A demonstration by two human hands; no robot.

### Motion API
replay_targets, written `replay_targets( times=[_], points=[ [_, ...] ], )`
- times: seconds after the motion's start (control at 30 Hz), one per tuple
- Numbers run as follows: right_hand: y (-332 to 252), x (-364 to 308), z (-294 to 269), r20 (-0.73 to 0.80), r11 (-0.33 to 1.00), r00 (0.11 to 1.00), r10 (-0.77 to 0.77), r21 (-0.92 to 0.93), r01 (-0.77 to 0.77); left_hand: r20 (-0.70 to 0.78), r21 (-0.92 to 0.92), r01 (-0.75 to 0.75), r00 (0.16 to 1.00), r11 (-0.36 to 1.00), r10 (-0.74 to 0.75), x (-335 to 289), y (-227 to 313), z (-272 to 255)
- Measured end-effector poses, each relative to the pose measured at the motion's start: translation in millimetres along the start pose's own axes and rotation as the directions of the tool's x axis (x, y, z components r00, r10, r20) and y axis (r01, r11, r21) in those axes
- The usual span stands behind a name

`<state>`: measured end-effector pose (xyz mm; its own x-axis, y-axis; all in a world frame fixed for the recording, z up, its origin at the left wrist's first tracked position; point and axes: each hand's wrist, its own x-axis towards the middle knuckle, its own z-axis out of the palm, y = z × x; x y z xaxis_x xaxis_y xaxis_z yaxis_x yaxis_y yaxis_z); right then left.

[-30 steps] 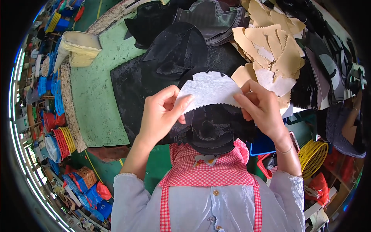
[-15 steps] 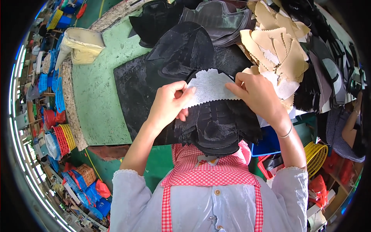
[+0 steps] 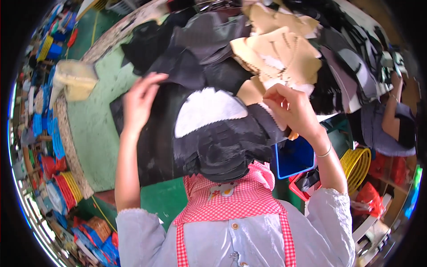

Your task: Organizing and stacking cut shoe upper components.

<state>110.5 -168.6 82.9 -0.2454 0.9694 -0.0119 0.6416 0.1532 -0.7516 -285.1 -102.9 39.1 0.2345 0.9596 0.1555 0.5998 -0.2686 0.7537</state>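
Note:
A white toothed-edge lining piece [image 3: 208, 109] lies on the upper part of a stack of black cut pieces [image 3: 222, 149] at the table's near edge. Neither hand touches it. My left hand [image 3: 141, 102] is up at the left, open, its fingers stretched toward a dark cut piece [image 3: 184, 66] on the far pile; contact is unclear. On the right, my right hand [image 3: 293, 109] has its fingers curled in a pinch above a pale toothed-edge piece [image 3: 273, 115], beside the tan lining pieces [image 3: 282, 55]. Whatever sits between those fingertips is hidden.
A black mat [image 3: 155, 151] lies on the green tabletop [image 3: 89, 133]. A yellowish block-like container [image 3: 75, 80] stands at the left edge. Dark grey pieces [image 3: 213, 33] are stacked behind. Below the right edge are a blue bin [image 3: 293, 162] and a yellow basket [image 3: 356, 169]. Another person's arm [image 3: 392, 111] shows far right.
Both hands have let go of the white lining piece, which now rests on the black stack. My left hand moved away to the far left; my right hand stays near the tan pieces. The view shifted.

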Motion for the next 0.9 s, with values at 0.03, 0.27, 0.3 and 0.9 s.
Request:
replay_targets(
  times=[0.03, 0.27, 0.3, 0.9],
  points=[
    [12.4, -4.5, -8.2, -0.046, 0.999, 0.999, 0.014, -0.029, -0.016, -0.209, -0.039, 0.151, 0.965, 0.988, -0.156, 5.2, 35.8, -2.5],
    [65.7, 13.6, -55.0, -0.397, 0.925, 0.900, -0.182, -0.379, 0.020, 0.485, 0.194, -0.539, 0.779, 0.820, 0.397, -51.8, 160.3, 3.4],
    [76.2, 23.3, -59.9, -0.467, 0.896, 0.848, -0.251, -0.444, 0.021, 0.571, 0.103, -0.464, 0.751, 0.880, 0.330, -56.7, 170.9, 15.7],
    [34.4, 13.6, -89.3, -0.334, 0.695, 0.698, -0.633, -0.641, 0.324, 0.375, 0.389, -0.636, 0.770, 0.667, 0.516, 108.5, 121.2, 231.9]
  ],
)
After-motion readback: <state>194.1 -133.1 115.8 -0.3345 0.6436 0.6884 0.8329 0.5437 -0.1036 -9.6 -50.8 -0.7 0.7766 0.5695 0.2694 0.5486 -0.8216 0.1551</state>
